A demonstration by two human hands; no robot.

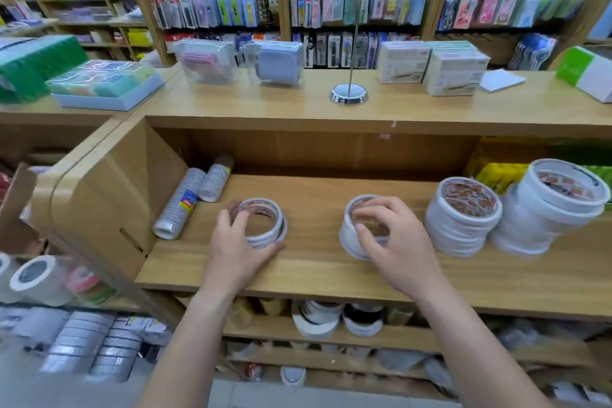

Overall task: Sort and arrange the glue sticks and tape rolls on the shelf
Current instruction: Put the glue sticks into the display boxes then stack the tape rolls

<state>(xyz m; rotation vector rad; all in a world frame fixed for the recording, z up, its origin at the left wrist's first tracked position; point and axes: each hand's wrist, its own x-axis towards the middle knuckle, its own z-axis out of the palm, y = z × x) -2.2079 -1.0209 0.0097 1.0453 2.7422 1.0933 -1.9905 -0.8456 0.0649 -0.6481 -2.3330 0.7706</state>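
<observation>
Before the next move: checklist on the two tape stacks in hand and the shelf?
1. Left hand grip on short tape stack: ok, fingers curl round it.
2. Right hand grip on taller tape stack: ok.
3. Shelf bare between those stacks: ok.
4. Far-right stack upright: not ok, it leans.
5. Wrapped tubes at left, tape or glue: cannot tell.

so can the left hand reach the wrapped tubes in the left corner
Probably yes: wrapped tubes lie just left of the left hand, bare shelf between, though it grips a tape stack.
</observation>
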